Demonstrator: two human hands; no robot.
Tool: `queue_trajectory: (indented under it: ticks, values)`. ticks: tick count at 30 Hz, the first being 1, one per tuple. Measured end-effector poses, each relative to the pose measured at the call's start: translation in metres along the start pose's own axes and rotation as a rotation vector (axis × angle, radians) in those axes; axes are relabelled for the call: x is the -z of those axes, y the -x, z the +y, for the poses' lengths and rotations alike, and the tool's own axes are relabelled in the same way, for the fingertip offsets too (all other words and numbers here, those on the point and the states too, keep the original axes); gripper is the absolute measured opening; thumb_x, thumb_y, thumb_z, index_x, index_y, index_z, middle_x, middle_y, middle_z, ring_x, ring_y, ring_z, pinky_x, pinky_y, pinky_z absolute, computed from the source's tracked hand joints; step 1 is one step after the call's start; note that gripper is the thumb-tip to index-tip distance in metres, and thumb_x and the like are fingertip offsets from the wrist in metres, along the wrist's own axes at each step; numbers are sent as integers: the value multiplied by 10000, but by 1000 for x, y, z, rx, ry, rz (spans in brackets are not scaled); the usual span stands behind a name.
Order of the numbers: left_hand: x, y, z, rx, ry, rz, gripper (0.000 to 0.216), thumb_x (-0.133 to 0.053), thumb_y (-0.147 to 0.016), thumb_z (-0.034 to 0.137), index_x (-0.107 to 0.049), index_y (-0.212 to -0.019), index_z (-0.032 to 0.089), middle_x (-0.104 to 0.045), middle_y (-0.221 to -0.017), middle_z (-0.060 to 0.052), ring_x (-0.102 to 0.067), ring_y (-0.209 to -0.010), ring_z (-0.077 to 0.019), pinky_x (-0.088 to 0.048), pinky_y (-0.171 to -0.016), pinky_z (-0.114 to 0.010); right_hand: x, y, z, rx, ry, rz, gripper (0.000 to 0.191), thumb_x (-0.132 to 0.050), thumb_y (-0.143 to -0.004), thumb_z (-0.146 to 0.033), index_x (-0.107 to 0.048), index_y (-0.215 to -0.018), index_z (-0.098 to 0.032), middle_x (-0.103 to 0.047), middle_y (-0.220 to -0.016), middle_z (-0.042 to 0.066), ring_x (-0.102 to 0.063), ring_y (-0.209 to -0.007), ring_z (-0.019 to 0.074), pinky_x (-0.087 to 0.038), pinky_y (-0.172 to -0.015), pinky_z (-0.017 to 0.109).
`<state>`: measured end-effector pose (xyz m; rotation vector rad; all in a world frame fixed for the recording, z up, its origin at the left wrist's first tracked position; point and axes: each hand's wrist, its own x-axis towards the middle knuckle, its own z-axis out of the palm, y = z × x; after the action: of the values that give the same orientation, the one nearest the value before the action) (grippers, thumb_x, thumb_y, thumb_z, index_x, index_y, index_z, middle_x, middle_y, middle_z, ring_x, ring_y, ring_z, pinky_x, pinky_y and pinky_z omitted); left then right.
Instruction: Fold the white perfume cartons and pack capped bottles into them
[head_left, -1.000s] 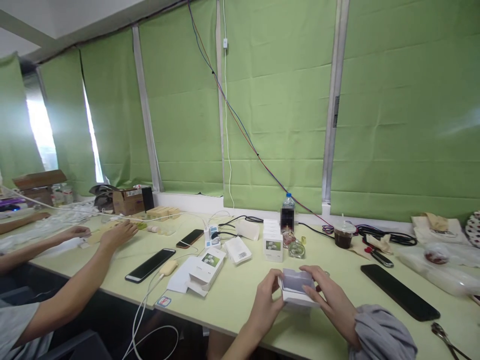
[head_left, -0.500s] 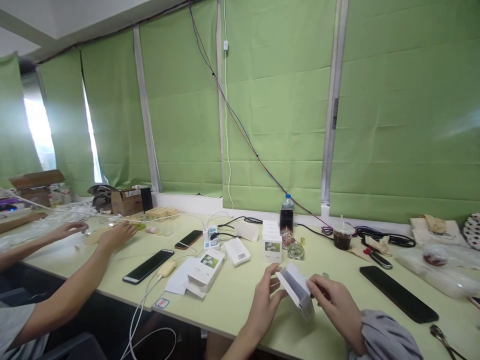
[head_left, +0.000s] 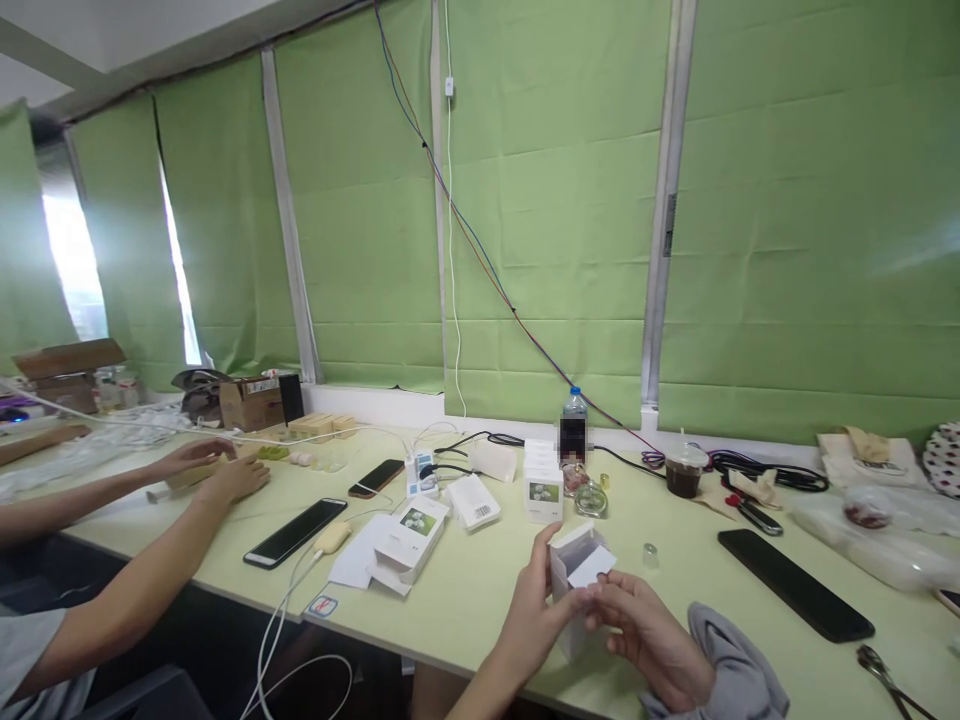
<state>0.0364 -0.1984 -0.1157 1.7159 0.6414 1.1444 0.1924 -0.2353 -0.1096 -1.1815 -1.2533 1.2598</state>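
Note:
A small white cardboard box stands upright near the table's front edge, its top open toward me. My left hand is closed around its left side. At the mouth of the box is a white flap or card; I cannot tell which. My right hand has its thumb and fingers together at that white piece, on the box's right side. The inside of the box is mostly hidden. Just beyond, a row of white boxes with a printed picture stands on the table, beside a round clear container.
An opened white box and another white box lie to the left. Two phones lie beyond them. At right are a black slab and a drink cup. Another person's hands work at far left.
The box has turned from tilted to upright, its opening now facing me. My right hand has moved left and closer to my left hand. The other person's hands have come together.

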Motion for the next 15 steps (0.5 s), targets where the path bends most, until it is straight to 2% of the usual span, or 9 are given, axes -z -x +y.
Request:
queue_trajectory:
  ticks: [2, 4, 6, 8, 10, 12, 14, 15]
  values:
    - [0, -1, -3, 11, -10, -14, 690, -652, -833, 385, -284, -1396, 231, -636, -1170, -70, -598, -1043, -241, -444, -927, -361, 0, -3, 1, 1, 113, 53, 414, -525, -751, -615, -588, -722, -207, -680, -674, 51, -628, -568, 178, -401, -435, 233]
    - [1, -1, -5, -4, -12, -41, 665, -622, -857, 357, -268, -1408, 246, -601, -1238, -74, -568, -1106, -238, -408, -983, -371, 5, -5, 0, 35, 258, 151, 478, -509, -723, -670, -542, -573, -218, -579, -502, 24, -538, -465, 176, -353, -447, 264]
    - [3, 0, -6, -21, 1, -67, 659, -605, -865, 326, -258, -1419, 254, -564, -1285, -75, -539, -1152, -237, -371, -1022, -377, 14, -5, -3, 91, 392, 279, 482, -528, -709, -658, -476, -489, -233, -474, -453, -2, -458, -462, 173, -321, -500, 287]
    - [5, 0, -5, -19, 41, -94, 659, -579, -872, 306, -240, -1434, 252, -567, -1254, -74, -543, -1140, -235, -368, -1019, -383, 22, -4, -8, 145, 477, 378, 457, -542, -718, -620, -425, -488, -243, -420, -480, -16, -409, -498, 177, -298, -539, 297]
    - [6, 0, -1, -3, 98, -122, 656, -550, -879, 294, -223, -1446, 250, -577, -1212, -65, -549, -1121, -234, -374, -1003, -387, 28, -2, -12, 198, 501, 390, 400, -552, -737, -594, -442, -573, -246, -451, -551, -19, -407, -528, 175, -311, -568, 300]
    - [8, 0, 4, 19, 135, -158, 647, -520, -891, 295, -206, -1456, 257, -583, -1202, -55, -551, -1106, -234, -379, -986, -389, 31, 0, -16, 241, 471, 316, 341, -554, -755, -585, -515, -752, -246, -537, -703, -14, -444, -540, 154, -353, -584, 293]
    - [8, 0, 10, 29, 126, -168, 600, -479, -918, 320, -220, -1455, 253, -582, -1217, -55, -536, -1121, -235, -359, -998, -389, 30, 1, -17, 246, 402, 217, 395, -514, -780, -591, -517, -966, -243, -558, -828, -8, -468, -518, 124, -374, -532, 268]
    - [7, 0, 12, 28, 105, -158, 572, -456, -933, 338, -234, -1452, 246, -582, -1221, -59, -525, -1134, -235, -342, -1012, -387, 29, 1, -18, 231, 361, 175, 427, -488, -790, -588, -495, -1029, -234, -553, -825, -9, -466, -495, 113, -360, -486, 252]
